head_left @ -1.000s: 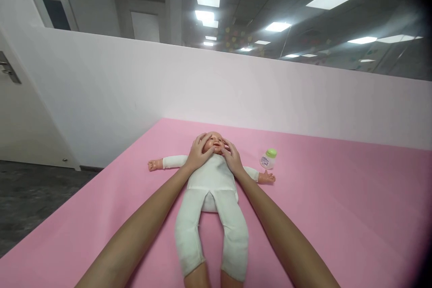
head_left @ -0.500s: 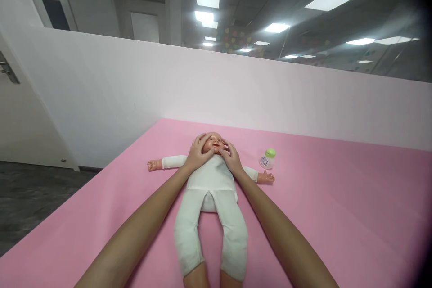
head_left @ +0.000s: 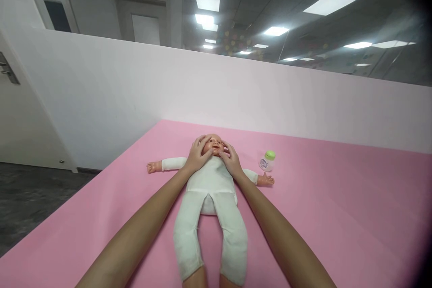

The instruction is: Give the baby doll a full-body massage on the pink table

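Barely shifting since 0.5 s ago: left hand & right hand, fingers spread, are cupping white-suited plastic baby doll head; green-capped small bottle at 3 o'clock, untouched.

Single head-worn camera, looking forward and slightly down along both outstretched forearms, pink table filling the lower frame, doll lying close and centred, white partition facing the camera beyond, ceiling lights high at the top.
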A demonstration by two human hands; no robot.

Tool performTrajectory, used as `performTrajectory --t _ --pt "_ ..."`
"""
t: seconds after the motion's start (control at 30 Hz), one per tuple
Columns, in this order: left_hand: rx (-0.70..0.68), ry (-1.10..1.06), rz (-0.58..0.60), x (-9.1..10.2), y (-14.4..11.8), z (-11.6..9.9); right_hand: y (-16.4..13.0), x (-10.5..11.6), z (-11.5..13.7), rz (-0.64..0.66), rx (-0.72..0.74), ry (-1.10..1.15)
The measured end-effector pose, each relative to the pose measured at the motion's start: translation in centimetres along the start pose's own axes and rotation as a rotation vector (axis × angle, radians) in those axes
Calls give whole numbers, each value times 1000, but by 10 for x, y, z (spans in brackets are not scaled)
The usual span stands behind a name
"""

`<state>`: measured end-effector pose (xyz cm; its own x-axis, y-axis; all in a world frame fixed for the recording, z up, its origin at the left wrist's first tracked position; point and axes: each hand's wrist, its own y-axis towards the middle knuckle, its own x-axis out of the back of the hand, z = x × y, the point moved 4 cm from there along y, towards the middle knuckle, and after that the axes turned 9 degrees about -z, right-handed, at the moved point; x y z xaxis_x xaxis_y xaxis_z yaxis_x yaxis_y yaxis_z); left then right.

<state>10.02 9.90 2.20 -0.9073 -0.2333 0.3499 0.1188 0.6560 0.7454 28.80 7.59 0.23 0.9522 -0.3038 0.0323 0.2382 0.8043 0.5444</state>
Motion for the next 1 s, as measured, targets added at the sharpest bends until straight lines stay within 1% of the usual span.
performTrajectory --t 0.3,0.57,0.83,1.0 --pt "-14 1 -2 0 0 0 0 0 0 -2 -16 8" --pt "-18 -6 -1 0 0 2 -1 1 2 6 15 -3" --pt "-5 5 -6 0 -1 -2 0 1 -3 2 13 3" --pt "-11 13 -9 -1 0 -1 -1 1 1 7 1 -3"
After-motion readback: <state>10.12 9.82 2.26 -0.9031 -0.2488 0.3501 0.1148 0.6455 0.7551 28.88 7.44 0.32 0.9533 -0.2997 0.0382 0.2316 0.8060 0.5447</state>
